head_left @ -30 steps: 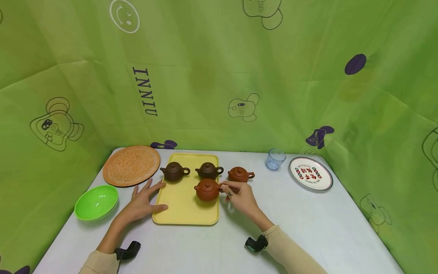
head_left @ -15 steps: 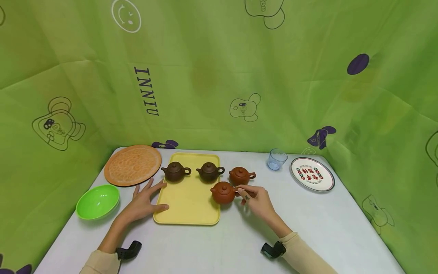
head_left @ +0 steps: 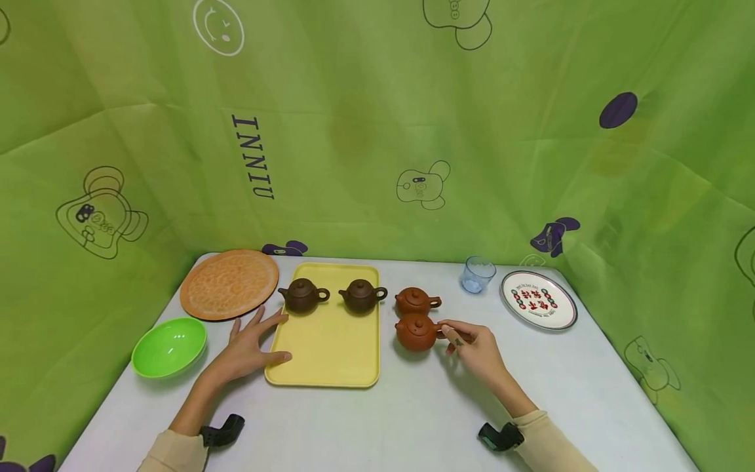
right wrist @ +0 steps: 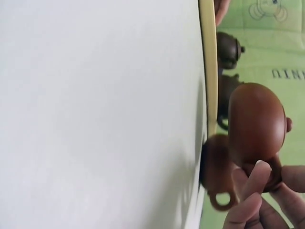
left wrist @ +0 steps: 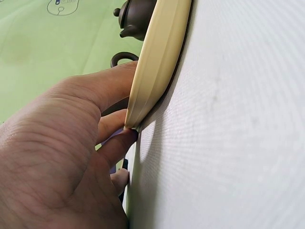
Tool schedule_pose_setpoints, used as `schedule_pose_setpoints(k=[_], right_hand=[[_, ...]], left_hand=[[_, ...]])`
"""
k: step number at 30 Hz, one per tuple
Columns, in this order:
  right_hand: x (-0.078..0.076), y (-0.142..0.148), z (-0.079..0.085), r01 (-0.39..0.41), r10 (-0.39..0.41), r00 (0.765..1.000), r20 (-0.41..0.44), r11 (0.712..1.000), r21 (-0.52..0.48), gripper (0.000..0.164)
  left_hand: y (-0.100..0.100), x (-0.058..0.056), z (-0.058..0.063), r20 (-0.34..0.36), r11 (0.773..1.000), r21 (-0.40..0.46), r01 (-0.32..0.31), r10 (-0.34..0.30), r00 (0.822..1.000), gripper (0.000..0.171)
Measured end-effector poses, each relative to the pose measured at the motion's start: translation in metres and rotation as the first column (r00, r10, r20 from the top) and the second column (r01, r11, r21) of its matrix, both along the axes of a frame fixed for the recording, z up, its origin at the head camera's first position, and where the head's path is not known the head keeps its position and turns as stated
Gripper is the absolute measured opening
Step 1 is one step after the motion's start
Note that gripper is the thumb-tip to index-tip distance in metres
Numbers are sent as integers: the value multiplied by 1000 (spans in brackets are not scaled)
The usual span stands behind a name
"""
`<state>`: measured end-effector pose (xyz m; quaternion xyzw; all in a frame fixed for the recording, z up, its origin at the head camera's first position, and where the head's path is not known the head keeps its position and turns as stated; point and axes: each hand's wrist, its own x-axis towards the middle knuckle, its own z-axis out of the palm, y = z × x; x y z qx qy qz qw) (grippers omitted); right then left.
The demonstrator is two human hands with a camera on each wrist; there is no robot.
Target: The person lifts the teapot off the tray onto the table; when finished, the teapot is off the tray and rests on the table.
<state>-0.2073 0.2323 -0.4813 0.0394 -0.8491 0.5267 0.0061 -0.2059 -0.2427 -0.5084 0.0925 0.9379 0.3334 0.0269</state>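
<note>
Working remotely, I record the following. The bench [head_left: 377, 426] shows its far edge and both side edges; its near edge lies outside the view. A yellow tray [head_left: 326, 357] lies left of centre, near the far edge. From the tray's right edge, bare white bench runs to the right side edge, broken by the far-side items: a blue glass [head_left: 478, 275] near the far edge and a patterned plate [head_left: 539, 300] by the far right corner. The left side is tighter: an orange disc [head_left: 230, 284] fills the far left corner and a green bowl [head_left: 169, 347] sits near the left edge.

My left hand [head_left: 244, 347] is spread wide at the tray's left edge. My right hand [head_left: 474, 347] pinches the red-brown teapot [head_left: 415, 333] by its handle [head_left: 438, 327], raised off the bench, right of the tray and just before a second reddish teapot [head_left: 413, 299]. Contact between these two I cannot confirm.

Compared with one second ago, the held teapot has moved rightward from above the tray. Both dark teapots, far-left [head_left: 302, 298] and far-right [head_left: 360, 298] on the tray, are unmoved.
</note>
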Motion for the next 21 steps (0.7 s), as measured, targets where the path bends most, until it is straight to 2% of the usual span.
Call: schedule_pose_setpoints(k=[8,21], right_hand=[[-1,21,-1,60,-61,998,19,998,17,30],[-6,42,0,115,-114,993,-13,992,44,32]], left_hand=[[-1,-1,1,-4,1000,-3,4,-4,1000,89],[-2,-1,0,-9,1000,-7,7,-7,1000,88]])
